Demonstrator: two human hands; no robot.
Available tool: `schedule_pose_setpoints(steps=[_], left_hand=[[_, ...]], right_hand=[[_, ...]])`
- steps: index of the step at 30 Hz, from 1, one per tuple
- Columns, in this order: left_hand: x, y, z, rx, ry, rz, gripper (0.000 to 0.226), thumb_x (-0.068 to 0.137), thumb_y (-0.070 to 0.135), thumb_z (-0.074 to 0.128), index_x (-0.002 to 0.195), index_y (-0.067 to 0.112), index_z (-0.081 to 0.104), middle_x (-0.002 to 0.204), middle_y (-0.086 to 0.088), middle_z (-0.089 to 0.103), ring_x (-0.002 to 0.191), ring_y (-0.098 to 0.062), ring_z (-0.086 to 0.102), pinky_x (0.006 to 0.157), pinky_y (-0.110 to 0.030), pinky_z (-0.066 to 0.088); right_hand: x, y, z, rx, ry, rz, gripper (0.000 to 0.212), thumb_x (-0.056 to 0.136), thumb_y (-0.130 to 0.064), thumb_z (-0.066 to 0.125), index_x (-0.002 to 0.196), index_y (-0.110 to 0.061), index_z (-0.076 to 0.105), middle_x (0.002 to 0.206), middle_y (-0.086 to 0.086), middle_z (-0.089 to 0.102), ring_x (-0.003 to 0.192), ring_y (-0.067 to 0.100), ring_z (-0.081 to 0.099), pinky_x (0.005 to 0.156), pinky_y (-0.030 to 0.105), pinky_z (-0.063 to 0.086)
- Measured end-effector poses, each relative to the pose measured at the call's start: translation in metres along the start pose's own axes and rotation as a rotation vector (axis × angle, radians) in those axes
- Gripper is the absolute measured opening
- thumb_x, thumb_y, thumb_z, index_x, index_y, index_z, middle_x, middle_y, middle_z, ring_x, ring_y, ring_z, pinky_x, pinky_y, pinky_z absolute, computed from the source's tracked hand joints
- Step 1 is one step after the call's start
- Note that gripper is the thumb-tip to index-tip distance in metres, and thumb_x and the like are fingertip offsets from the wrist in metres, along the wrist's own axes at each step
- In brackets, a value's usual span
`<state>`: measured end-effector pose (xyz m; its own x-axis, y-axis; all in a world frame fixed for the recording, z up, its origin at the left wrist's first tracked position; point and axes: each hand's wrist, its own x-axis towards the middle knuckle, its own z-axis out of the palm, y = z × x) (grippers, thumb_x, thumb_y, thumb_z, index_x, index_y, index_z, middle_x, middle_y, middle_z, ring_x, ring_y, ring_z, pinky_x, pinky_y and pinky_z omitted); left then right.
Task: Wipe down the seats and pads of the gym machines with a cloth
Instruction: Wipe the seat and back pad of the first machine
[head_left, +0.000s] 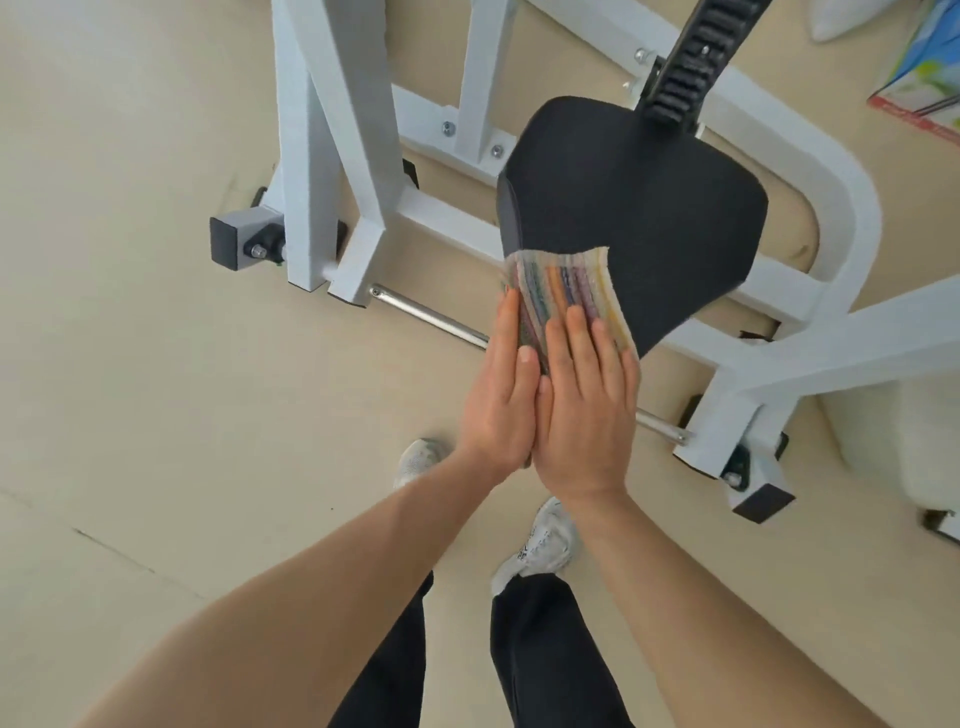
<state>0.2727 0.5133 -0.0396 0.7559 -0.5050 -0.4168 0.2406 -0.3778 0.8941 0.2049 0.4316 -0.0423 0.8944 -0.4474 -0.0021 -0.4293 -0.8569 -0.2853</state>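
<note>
Beige floor; both hands' flat fingers (582, 332) press cloth (561, 291) on seat (649, 208).

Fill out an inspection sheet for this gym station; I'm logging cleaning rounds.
Surface: black seat pad, no visible debris.
Job's things: striped cloth pressed on the seat's near edge.
Clutter: colourful box on the floor, far right.
Grippers: left hand and right hand flat on the cloth, fingers extended.
Cables: nothing seen.
Surroundings: white machine frame, steel bar, beige floor.
</note>
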Motion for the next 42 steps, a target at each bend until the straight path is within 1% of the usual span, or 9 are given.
schedule_pose_setpoints(steps=[3,7,14,19,25,28,32,36,42], left_hand=[[-0.018,-0.015,-0.009,0.413,-0.02,0.194,0.058,0.108,0.031,0.027,0.16,0.021,0.002,0.169,-0.001,0.007,0.155,-0.013,0.007,0.123,-0.047,0.02],[-0.005,-0.031,-0.03,0.857,-0.062,0.441,0.069,0.103,0.042,0.03,0.158,0.013,0.001,0.166,-0.016,0.011,0.155,-0.024,0.005,0.125,-0.046,0.016],[0.015,-0.027,-0.014,1.055,-0.074,0.818,0.064,0.099,0.039,0.045,0.148,-0.001,0.031,0.153,-0.026,0.035,0.145,-0.052,0.024,0.118,-0.059,0.026],[0.044,-0.012,-0.04,1.183,-0.25,1.081,0.064,0.101,0.048,0.039,0.145,0.002,0.046,0.149,-0.019,0.048,0.141,-0.036,0.043,0.115,-0.051,0.036],[0.107,0.018,-0.08,1.273,-0.66,1.243,0.074,0.1,0.055,0.028,0.149,0.001,0.04,0.156,-0.019,0.038,0.146,-0.034,0.036,0.114,-0.051,0.036],[0.107,0.027,-0.079,1.329,-0.722,1.165,0.076,0.1,0.055,0.023,0.152,0.001,0.035,0.16,-0.018,0.031,0.149,-0.033,0.028,0.117,-0.052,0.031],[0.063,0.027,-0.056,1.308,-0.565,0.923,0.067,0.104,0.046,0.019,0.152,0.003,0.036,0.161,-0.015,0.03,0.151,-0.032,0.024,0.121,-0.052,0.024],[0.048,0.037,-0.025,1.366,-0.455,0.71,0.058,0.107,0.041,0.022,0.157,0.012,0.027,0.165,-0.006,0.021,0.154,-0.024,0.016,0.125,-0.043,0.012],[0.102,0.061,0.003,1.384,-0.714,0.67,0.063,0.105,0.05,0.007,0.16,0.02,-0.003,0.168,0.002,-0.008,0.155,-0.015,-0.007,0.126,-0.04,0.006]], right_hand=[[-0.016,0.013,0.024,-0.027,0.184,-0.092,0.052,0.102,-0.033,0.055,0.148,-0.011,0.044,0.154,0.014,0.044,0.144,0.033,0.038,0.117,0.053,0.033],[-0.008,0.047,0.036,-0.123,0.282,-0.326,0.055,0.1,-0.048,0.049,0.146,-0.019,0.043,0.15,0.011,0.041,0.14,0.03,0.04,0.118,0.047,0.033],[0.027,0.102,0.004,-0.133,0.106,-0.608,0.059,0.103,-0.053,0.044,0.147,-0.014,0.039,0.153,0.02,0.044,0.142,0.036,0.042,0.113,0.051,0.039],[-0.001,0.068,0.017,0.088,0.145,-0.222,0.055,0.103,-0.038,0.042,0.144,0.0,0.037,0.152,0.029,0.039,0.145,0.045,0.032,0.117,0.056,0.031],[-0.009,-0.041,0.037,0.35,0.323,0.392,0.06,0.101,-0.036,0.032,0.144,0.005,0.039,0.155,0.029,0.025,0.147,0.049,0.021,0.118,0.057,0.028],[-0.012,-0.032,0.037,0.397,0.321,0.367,0.062,0.102,-0.039,0.031,0.147,0.004,0.035,0.157,0.027,0.021,0.149,0.047,0.018,0.121,0.053,0.025],[-0.005,-0.018,0.027,0.598,0.307,0.401,0.06,0.104,-0.028,0.033,0.15,0.01,0.028,0.162,0.028,0.013,0.154,0.038,0.012,0.123,0.048,0.025],[0.013,-0.023,0.014,0.926,0.357,0.641,0.057,0.107,-0.029,0.024,0.158,-0.005,0.011,0.167,0.005,-0.002,0.152,-0.001,0.003,0.12,0.015,0.015],[0.041,0.007,0.017,1.415,0.371,0.872,0.069,0.102,-0.045,0.027,0.16,-0.022,-0.002,0.169,-0.003,0.007,0.153,0.006,0.013,0.126,0.039,0.016]])
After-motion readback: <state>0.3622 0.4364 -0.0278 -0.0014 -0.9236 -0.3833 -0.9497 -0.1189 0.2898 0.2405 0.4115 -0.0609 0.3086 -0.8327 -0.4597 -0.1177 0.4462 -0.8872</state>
